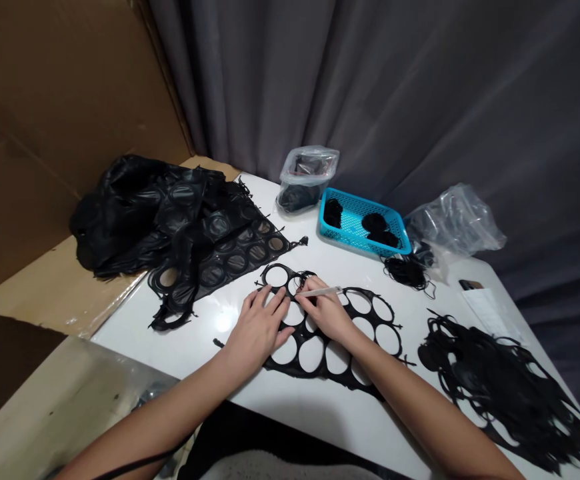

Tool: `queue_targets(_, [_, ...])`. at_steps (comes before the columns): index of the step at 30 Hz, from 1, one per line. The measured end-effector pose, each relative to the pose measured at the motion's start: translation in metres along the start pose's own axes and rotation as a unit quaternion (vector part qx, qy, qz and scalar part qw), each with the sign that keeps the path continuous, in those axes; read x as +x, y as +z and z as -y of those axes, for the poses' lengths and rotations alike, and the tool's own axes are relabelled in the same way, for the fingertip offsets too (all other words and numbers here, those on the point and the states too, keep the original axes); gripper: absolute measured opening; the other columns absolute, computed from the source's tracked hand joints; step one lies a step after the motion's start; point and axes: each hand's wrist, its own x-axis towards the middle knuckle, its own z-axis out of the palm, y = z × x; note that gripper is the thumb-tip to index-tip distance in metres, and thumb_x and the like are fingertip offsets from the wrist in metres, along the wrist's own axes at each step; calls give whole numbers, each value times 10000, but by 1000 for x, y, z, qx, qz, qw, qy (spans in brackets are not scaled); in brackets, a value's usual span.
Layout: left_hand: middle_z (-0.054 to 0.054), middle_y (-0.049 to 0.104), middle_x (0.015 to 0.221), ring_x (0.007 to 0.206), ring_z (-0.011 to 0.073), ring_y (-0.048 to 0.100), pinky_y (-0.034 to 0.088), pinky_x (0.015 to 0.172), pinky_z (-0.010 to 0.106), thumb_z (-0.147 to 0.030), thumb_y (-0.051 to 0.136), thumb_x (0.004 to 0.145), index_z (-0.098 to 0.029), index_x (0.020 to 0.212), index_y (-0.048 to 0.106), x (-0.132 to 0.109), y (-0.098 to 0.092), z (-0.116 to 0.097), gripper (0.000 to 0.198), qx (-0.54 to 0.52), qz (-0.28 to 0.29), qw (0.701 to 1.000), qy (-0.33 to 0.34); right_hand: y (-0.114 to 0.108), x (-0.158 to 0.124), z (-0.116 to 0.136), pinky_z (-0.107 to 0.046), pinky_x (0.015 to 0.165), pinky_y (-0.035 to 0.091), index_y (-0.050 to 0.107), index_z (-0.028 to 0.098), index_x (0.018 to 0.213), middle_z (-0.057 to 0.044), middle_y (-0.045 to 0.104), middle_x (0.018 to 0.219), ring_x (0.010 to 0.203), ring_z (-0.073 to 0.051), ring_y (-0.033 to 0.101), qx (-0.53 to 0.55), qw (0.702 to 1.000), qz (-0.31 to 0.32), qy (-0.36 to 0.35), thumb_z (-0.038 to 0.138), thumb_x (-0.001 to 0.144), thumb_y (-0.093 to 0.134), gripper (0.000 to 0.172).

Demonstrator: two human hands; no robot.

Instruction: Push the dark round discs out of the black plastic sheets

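Black perforated sheet (326, 381) lies lengthwise across the table, left hand (257, 327) spread flat and pinning it, right hand (326, 309) pinching a slim white stylus (324, 291) just above it.

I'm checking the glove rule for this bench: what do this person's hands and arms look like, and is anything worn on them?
The left hand and right hand are bare, with no gloves, rings or watch in view. The left forearm and right forearm are bare too, with no sleeves showing.
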Motion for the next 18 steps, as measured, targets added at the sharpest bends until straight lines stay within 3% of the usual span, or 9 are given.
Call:
queue_targets(7, [136,519,1454,1377,364,409,340,1096,525,-374,629,931,-156,1324,546,0,9,6,457,-17,-13,1000,21,16,-12,3,-364,776,422,504,217,832,-75,580,888,839,-240,497,-159,985,-3,-72,112,948,421,176])
queue_targets(10, [147,523,1448,1399,343,399,301,1144,520,-382,609,943,-144,1315,547,0,13,7,446,-25,-16,999,30,9,1,-7,-384,790,439,521,215,836,-96,614,911,869,-257,512,-181,980,-8,-83,84,901,438,168])
queue_targets(12, [148,522,1450,1397,348,405,309,1142,527,-381,608,944,-144,1308,555,0,12,7,438,-28,-14,999,23,-7,20,-19,-380,760,454,503,218,774,-83,610,831,816,-247,531,-158,984,-70,-39,98,882,457,167])
queue_targets(14, [148,516,1456,1399,354,403,317,1139,532,-383,608,946,-142,1310,558,0,10,6,439,-29,-8,999,17,-27,43,-34,-341,692,474,478,220,724,-53,597,760,738,-214,557,-79,982,-163,53,145,878,505,174])
queue_targets(16, [148,505,1467,1403,352,401,317,1141,534,-384,603,951,-141,1320,555,0,7,4,445,-28,1,999,16,-43,63,-47,-275,569,478,492,214,715,-28,622,730,638,-168,585,76,958,-212,177,187,847,589,166])
queue_targets(18, [143,497,1477,1409,349,394,312,1145,539,-383,597,954,-143,1327,554,-1,5,4,446,-26,8,1000,14,-53,77,-58,-223,473,464,519,201,712,-24,661,717,579,-140,608,192,922,-219,257,186,805,652,163])
